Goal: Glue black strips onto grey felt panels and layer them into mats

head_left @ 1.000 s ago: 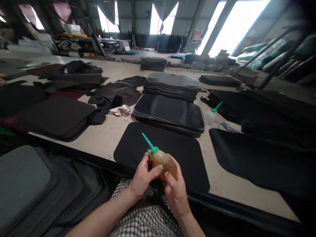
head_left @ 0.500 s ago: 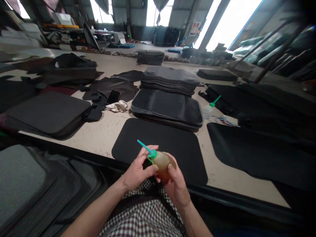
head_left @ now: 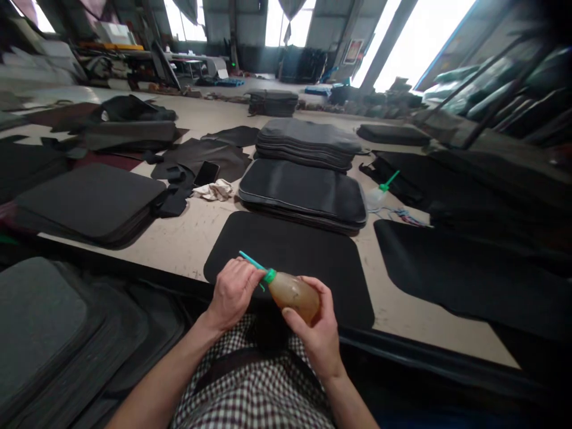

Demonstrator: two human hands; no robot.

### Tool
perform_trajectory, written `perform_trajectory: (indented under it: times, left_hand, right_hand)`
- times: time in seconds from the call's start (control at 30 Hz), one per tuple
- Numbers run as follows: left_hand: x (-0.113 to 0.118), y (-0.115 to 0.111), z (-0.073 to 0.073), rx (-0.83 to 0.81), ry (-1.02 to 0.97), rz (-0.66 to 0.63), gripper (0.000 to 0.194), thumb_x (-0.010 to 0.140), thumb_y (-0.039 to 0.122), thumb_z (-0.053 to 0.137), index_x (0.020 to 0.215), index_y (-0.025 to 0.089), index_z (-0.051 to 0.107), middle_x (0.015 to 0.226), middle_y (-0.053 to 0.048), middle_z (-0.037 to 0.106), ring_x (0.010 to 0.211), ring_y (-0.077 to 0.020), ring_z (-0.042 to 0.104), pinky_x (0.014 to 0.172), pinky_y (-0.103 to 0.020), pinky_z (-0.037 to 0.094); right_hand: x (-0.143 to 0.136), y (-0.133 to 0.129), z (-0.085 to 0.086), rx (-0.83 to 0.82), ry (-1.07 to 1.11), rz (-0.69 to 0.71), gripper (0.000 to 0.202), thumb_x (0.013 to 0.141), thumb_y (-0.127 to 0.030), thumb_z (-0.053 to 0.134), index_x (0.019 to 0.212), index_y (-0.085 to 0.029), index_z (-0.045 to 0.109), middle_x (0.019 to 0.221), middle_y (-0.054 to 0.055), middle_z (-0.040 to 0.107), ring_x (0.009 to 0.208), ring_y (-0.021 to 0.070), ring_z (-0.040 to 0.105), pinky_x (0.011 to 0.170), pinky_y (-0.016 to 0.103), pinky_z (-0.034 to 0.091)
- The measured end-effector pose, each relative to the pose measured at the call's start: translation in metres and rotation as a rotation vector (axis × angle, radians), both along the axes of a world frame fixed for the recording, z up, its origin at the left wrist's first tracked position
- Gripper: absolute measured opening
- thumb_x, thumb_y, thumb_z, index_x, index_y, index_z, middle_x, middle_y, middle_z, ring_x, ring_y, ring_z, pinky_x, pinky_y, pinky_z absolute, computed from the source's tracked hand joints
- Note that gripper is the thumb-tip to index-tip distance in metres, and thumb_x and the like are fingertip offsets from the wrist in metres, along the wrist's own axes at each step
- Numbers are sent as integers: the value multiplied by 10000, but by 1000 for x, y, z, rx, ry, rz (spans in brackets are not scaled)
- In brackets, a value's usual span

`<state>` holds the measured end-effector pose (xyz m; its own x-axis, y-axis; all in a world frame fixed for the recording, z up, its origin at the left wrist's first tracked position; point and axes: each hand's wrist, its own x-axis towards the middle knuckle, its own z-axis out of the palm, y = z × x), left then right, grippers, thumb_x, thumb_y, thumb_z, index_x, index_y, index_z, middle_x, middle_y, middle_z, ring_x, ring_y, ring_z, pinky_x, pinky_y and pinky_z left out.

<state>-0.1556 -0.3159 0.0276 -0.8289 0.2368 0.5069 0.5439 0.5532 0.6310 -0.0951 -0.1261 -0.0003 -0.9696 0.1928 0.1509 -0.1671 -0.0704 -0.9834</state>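
Note:
My right hand wraps round the body of a squeeze bottle of amber liquid, tilted with its neck to the upper left. Closed at the neck, my left hand pinches the green cap and the base of its teal nozzle. A short green strap dangles below the cap. Beneath the bottle, on the table, lies a flat black rounded panel. Just behind it rises a stack of black panels with a glossy top.
A second bottle with a green nozzle stands right of the stack. Dark sheets cover the table's right side. To the left are a panel stack, a crumpled cloth and a phone. Grey panels are piled below the table edge.
My left hand has shifted from the bottle's side up to the cap and closed on it. The bottle has tipped further over, and my right hand still holds its body.

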Motion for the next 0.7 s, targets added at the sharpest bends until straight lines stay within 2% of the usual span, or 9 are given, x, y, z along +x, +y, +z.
perform_trajectory:
  times: [0.1, 0.2, 0.3, 0.4, 0.43, 0.5, 0.57, 0.63, 0.7]
  left_hand:
    - [4, -2, -9, 97, -36, 39, 364, 1041, 295, 464, 698, 189, 523, 706, -7, 519, 721, -155, 486, 702, -291, 377]
    - [7, -3, -15, 307, -227, 79, 378, 1046, 370, 462, 732, 185, 561, 717, -3, 545, 695, -137, 507, 672, -267, 391]
    - [1, -7, -16, 666, -386, 190, 398, 1020, 482, 497, 782, 181, 601, 627, 27, 509, 606, -114, 477, 601, -239, 383]
    - [-8, -15, -13, 990, -438, 239, 390, 959, 520, 600, 796, 165, 611, 566, 65, 411, 527, -80, 389, 505, -202, 312]
    - [-10, -17, -11, 1027, -463, 214, 368, 940, 507, 636, 828, 156, 632, 584, 64, 427, 529, -72, 388, 489, -193, 300]
    - [-9, -17, -7, 1020, -531, 113, 314, 913, 440, 692, 1026, 148, 683, 712, 23, 567, 595, -74, 473, 505, -180, 349]
    - [-4, -13, -2, 1012, -582, -15, 458, 880, 323, 737, 1303, 188, 623, 1015, -52, 693, 797, -106, 610, 631, -193, 467]
    - [2, -5, 4, 1035, -623, -136, 609, 855, 220, 749, 1429, 235, 547, 1327, -102, 652, 1113, -171, 637, 849, -244, 518]
    - [6, 4, 8, 1071, -685, -247, 546, 894, 216, 709, 1422, 233, 568, 1466, -124, 582, 1337, -231, 545, 1014, -307, 480]
  right_hand:
    - [2, -10, 0, 3, 38, -12, 611, 777, -318, 883, 1277, -258, 539, 1281, 65, 598, 1145, 231, 625, 950, 310, 554]
    - [5, -17, 3, -2, 61, -24, 635, 763, -304, 894, 1282, -264, 530, 1302, 66, 589, 1187, 233, 608, 981, 312, 539]
    - [8, -13, 6, 3, 48, -57, 622, 753, -320, 895, 1262, -247, 546, 1271, 72, 601, 1142, 240, 624, 950, 314, 554]
    - [9, -5, 8, -80, -29, -71, 606, 789, -355, 871, 1285, -242, 542, 1226, 73, 614, 1003, 228, 651, 799, 295, 588]
    - [9, -3, 9, -150, -62, -54, 596, 813, -366, 855, 1301, -246, 533, 1205, 72, 621, 946, 217, 653, 744, 286, 584]
    - [9, -1, 10, -325, -122, 11, 559, 856, -397, 819, 1310, -246, 530, 1154, 74, 643, 856, 207, 648, 654, 275, 563]
    - [9, -2, 12, -492, -182, 82, 506, 887, -436, 785, 1288, -224, 561, 1114, 93, 665, 826, 217, 645, 600, 271, 543]
    - [9, -5, 13, -616, -249, 138, 459, 908, -474, 756, 1240, -187, 619, 1087, 115, 679, 826, 226, 646, 567, 260, 533]
    - [9, -8, 13, -720, -320, 173, 443, 914, -500, 748, 1191, -165, 667, 1055, 120, 689, 801, 213, 643, 548, 242, 529]
